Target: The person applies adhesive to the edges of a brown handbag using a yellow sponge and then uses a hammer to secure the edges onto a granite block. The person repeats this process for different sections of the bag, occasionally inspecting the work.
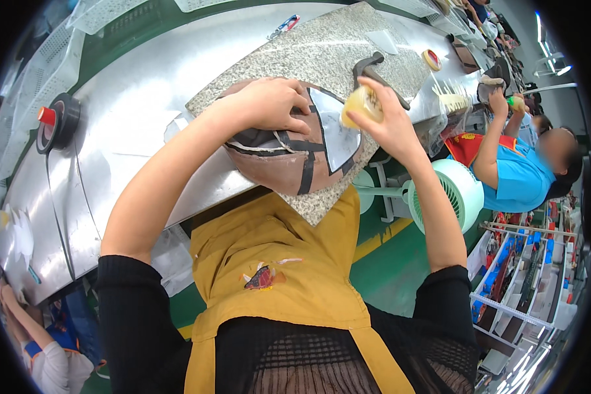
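Observation:
A brown leather-like piece [269,169] with black strips and a shiny whitish panel [335,134] lies over the near part of a speckled stone slab [308,209]. My left hand [272,105] rests on its upper left, fingers bent and pressing around a dark folded edge. Pinched between thumb and fingers of my right hand [391,121] is a pale yellow rounded block [361,105], its darker speckled face toward my fingers. It is at the panel's right edge; whether they touch I cannot tell. Just beyond it lies a dark hammer [368,64] on the slab.
A black tape roll [62,121] sits on the metal table [138,85] at left, and a yellow tape roll [431,60] at the far right. A mint-green fan [445,196] stands by my right forearm. One co-worker in a blue shirt [522,174] works at right, another person at lower left.

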